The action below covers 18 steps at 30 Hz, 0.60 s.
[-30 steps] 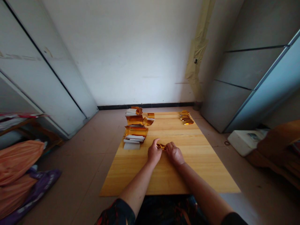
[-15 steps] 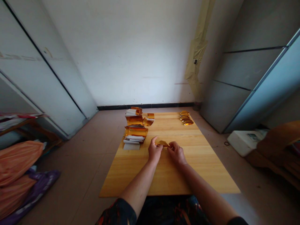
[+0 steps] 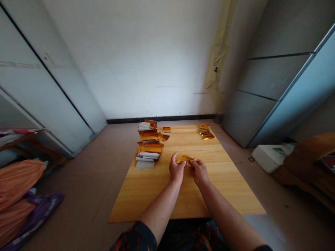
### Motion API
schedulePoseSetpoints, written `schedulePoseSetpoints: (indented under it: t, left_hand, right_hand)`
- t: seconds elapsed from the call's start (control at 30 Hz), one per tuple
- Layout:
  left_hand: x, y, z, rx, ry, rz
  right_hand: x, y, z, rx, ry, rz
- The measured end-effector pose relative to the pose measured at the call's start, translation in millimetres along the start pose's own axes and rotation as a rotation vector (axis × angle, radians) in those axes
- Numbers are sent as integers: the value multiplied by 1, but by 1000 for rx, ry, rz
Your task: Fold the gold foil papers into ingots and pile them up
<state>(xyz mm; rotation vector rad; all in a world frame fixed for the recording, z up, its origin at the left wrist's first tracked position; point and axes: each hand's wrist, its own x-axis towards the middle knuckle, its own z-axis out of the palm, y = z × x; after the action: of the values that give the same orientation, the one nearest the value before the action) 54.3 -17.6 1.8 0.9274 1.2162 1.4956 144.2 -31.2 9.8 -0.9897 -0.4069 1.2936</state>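
Note:
A small folded piece of gold foil paper [image 3: 184,158] is held between my two hands, just above the wooden table. My left hand [image 3: 177,169] grips its left end, with the thumb on the near side. The fingers of my right hand [image 3: 198,170] pinch its right end. Left of my hands, sheets of gold foil paper [image 3: 150,147] lie in curled stacks, some showing a white back. At the far right of the table is a row of folded gold pieces [image 3: 206,132].
The wooden table [image 3: 225,188] stands before a white wall [image 3: 157,69]. Orange and purple bags [image 3: 21,195] lie on the floor at left. A grey cabinet [image 3: 259,87] and a white box [image 3: 268,158] are at right.
My hands have come closer together, the left shifting right along the gold paper. The paper now shows a more pointed, raised fold. The whole view has shifted slightly.

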Motion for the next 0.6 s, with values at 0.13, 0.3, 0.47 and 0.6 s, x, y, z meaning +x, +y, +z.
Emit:
schedulePoseSetpoints:
  t: [0.13, 0.3, 0.47, 0.6]
  left_hand:
    - [3, -9, 1, 71, 47, 30]
    - [4, -12, 1, 154, 27, 34]
    - [4, -9, 0, 158, -9, 35]
    - [2, -6, 1, 133, -31, 34]
  right_hand:
    - [-2, 1, 2, -19, 15, 72]
    - [-3, 0, 1, -96, 4, 92]
    - [-1, 0, 1, -156, 6, 94]
    - [-1, -1, 4, -165, 9, 121]
